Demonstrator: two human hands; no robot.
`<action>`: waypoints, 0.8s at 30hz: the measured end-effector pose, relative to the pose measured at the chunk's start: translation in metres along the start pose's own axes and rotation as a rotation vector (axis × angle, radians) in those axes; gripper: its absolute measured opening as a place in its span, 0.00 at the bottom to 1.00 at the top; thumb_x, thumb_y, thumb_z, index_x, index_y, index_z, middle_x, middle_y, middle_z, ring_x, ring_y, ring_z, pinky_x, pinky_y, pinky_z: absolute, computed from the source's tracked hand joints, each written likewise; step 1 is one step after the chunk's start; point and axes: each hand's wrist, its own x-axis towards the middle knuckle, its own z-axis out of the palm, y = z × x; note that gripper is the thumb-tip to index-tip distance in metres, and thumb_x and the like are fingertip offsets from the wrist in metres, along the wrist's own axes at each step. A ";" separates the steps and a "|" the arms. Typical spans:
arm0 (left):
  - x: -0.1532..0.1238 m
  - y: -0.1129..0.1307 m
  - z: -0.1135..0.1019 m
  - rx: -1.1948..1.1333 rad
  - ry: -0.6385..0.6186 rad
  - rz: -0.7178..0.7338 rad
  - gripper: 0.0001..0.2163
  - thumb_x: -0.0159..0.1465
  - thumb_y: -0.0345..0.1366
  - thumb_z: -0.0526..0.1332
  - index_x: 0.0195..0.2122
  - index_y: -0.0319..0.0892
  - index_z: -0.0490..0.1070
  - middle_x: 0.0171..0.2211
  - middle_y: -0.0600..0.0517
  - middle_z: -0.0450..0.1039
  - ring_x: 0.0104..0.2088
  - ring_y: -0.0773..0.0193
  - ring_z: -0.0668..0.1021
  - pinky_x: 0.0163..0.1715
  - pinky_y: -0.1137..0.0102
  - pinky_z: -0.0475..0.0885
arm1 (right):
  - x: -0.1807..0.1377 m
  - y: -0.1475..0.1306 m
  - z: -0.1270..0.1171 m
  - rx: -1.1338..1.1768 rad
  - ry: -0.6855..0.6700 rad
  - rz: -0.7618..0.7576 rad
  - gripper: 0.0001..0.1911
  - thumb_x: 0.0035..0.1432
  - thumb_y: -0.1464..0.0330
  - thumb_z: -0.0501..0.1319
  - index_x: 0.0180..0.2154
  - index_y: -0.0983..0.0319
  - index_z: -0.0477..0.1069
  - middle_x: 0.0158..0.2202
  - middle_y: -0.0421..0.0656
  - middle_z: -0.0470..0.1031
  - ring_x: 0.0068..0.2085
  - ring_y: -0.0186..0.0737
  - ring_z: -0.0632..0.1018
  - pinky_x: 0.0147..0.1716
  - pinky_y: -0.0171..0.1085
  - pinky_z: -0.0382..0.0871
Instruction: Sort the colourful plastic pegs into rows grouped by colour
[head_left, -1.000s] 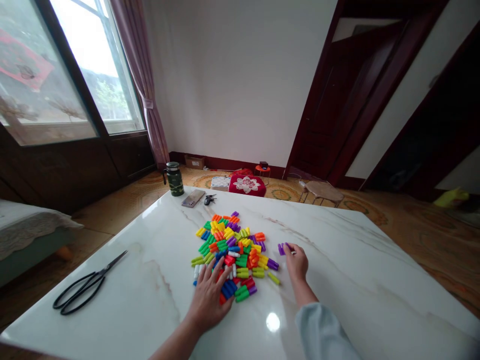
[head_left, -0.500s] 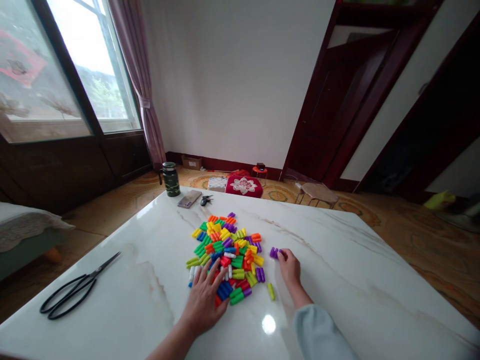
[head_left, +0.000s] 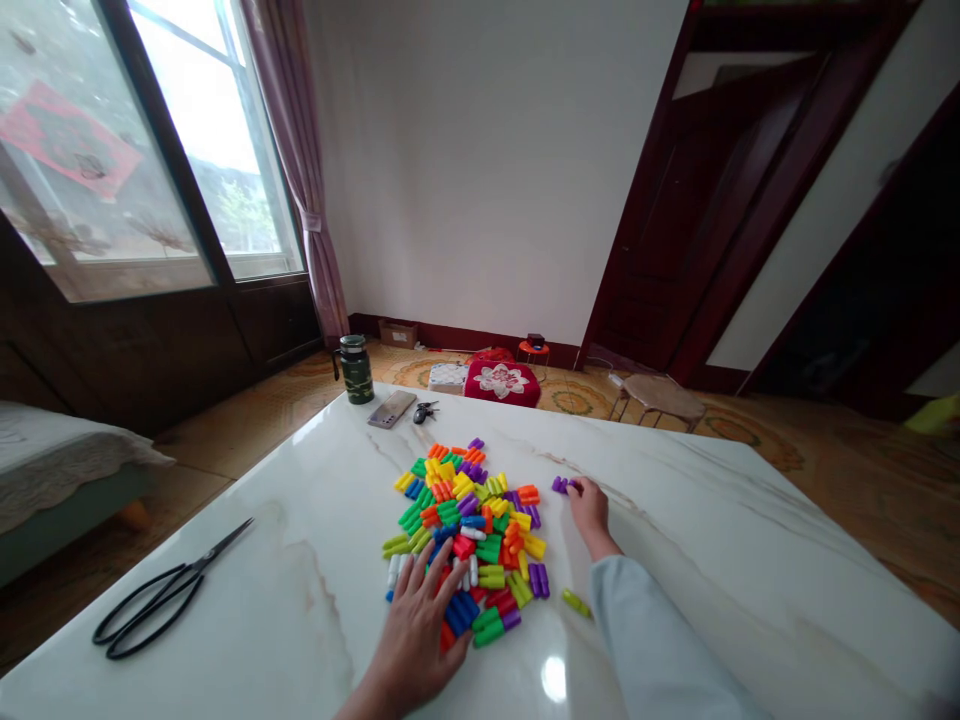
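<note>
A heap of small plastic blocks (head_left: pixel 491 549) with rounded, peg-like ends lies on the white marble-patterned table (head_left: pixel 300 640). They are red, orange, yellow, green, blue, purple and white. My left hand (head_left: pixel 424 610) rests on the heap's near left side, fingers spread, covering some blocks. To the right of the heap, my right hand (head_left: pixel 591 512) has its fingers closed at a short row of purple blocks (head_left: pixel 560 485); the fingertips hide its right end. A single lime-green block (head_left: pixel 576 602) lies apart on the table, beside my right sleeve.
Black-handled scissors (head_left: pixel 169 595) lie on the table's left. Toward the far edge are a dark green flask (head_left: pixel 355 370), a phone (head_left: pixel 391 409) and keys (head_left: pixel 424 411). Beyond the table stand a red flowered stool (head_left: pixel 502 383) and a tan stool (head_left: pixel 660 396).
The lime-green block has turned from pointing nearly away from me to lying slantwise, nearer my right sleeve. My right forearm reaches slightly farther forward. The whole view has shifted a little.
</note>
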 end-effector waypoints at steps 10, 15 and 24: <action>0.001 0.001 -0.001 0.016 0.020 0.016 0.38 0.57 0.42 0.61 0.68 0.54 0.48 0.69 0.50 0.47 0.66 0.41 0.55 0.62 0.43 0.55 | -0.012 -0.001 0.006 -0.064 0.059 -0.046 0.12 0.49 0.69 0.56 0.36 0.63 0.73 0.36 0.48 0.75 0.38 0.45 0.74 0.41 0.41 0.67; 0.001 0.002 -0.002 0.031 0.031 0.023 0.37 0.57 0.41 0.61 0.68 0.53 0.50 0.69 0.50 0.47 0.66 0.41 0.55 0.61 0.43 0.56 | -0.038 -0.008 0.007 -0.101 -0.087 -0.347 0.18 0.56 0.71 0.49 0.43 0.62 0.74 0.45 0.48 0.75 0.48 0.44 0.73 0.49 0.42 0.66; 0.000 0.001 0.000 0.032 0.023 0.023 0.37 0.58 0.43 0.60 0.68 0.53 0.50 0.70 0.51 0.47 0.67 0.41 0.54 0.61 0.43 0.56 | -0.058 -0.038 0.012 -0.284 -0.385 -0.500 0.12 0.58 0.71 0.55 0.39 0.59 0.76 0.42 0.46 0.76 0.45 0.42 0.74 0.48 0.38 0.67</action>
